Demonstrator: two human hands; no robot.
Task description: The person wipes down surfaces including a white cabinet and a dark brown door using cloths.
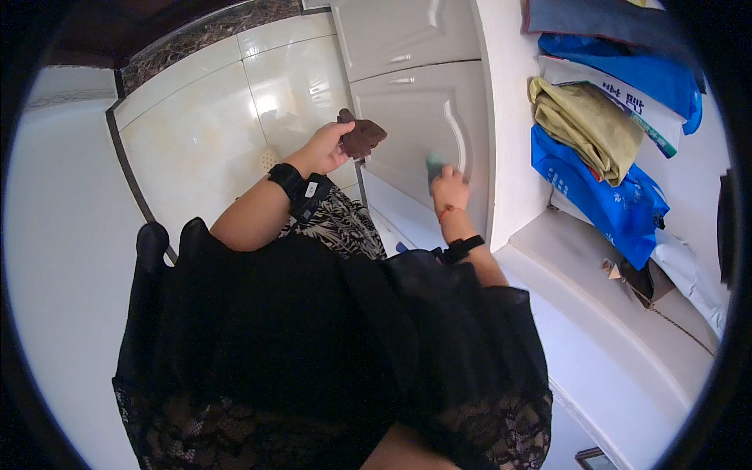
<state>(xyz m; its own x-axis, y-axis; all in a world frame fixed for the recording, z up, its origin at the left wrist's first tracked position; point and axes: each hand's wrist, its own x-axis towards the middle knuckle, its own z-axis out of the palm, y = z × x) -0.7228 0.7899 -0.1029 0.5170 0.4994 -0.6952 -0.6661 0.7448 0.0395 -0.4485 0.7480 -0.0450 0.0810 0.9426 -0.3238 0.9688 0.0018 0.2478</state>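
Held out over the tiled floor, my left hand (328,147) grips a folded dark brown cloth (363,137) between thumb and fingers. To its right, my right hand (450,187) is closed around a blurred green thing (435,164), perhaps a brush or cloth, against the raised panel of a pale cabinet door (405,117). Part of that green thing is hidden by my fingers. Black straps circle both wrists, and the left one carries a small black device (310,197).
Open shelving on the right holds a stack of folded bags, among them a blue bag (593,188) and a yellowish one (581,126). Below lies a dark bag with a chain (640,279). A white cabinet side wall (517,117) stands between door and shelves. A perforated shoe (269,158) shows beneath my left arm.
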